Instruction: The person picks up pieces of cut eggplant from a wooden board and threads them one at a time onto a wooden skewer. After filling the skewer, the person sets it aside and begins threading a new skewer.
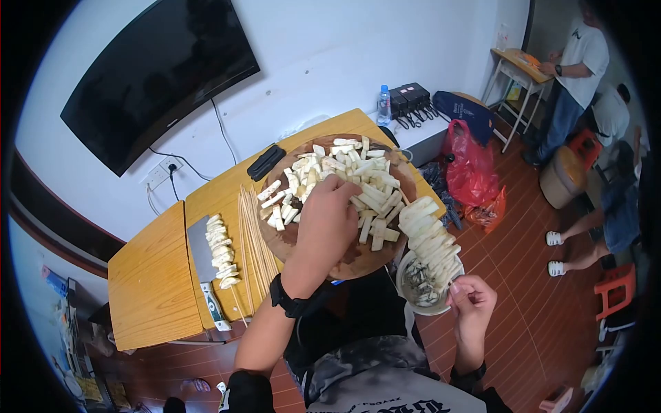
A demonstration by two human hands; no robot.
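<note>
My right hand (471, 303) pinches the lower end of a skewer of pale vegetable pieces (430, 237), perhaps peeled eggplant, packed close together and tilted up to the left. My left hand (330, 210) reaches into the heap of cut vegetable strips (375, 182) on a round wooden board (323, 251). Its fingers are curled downward and closed, and the back of the hand hides what lies between them. Left of the board, bare bamboo skewers (253, 234) lie in a bundle. Beside them rest a filled skewer (221, 251) and a cleaver (210, 275).
A wooden table (148, 275) carries the board and a black case (266, 162). Below the right-hand skewer is a white bowl (430, 308) with dark contents. Red plastic bags (471, 165) and a red stool (615, 290) are to the right. Other people (578, 62) are at the far right.
</note>
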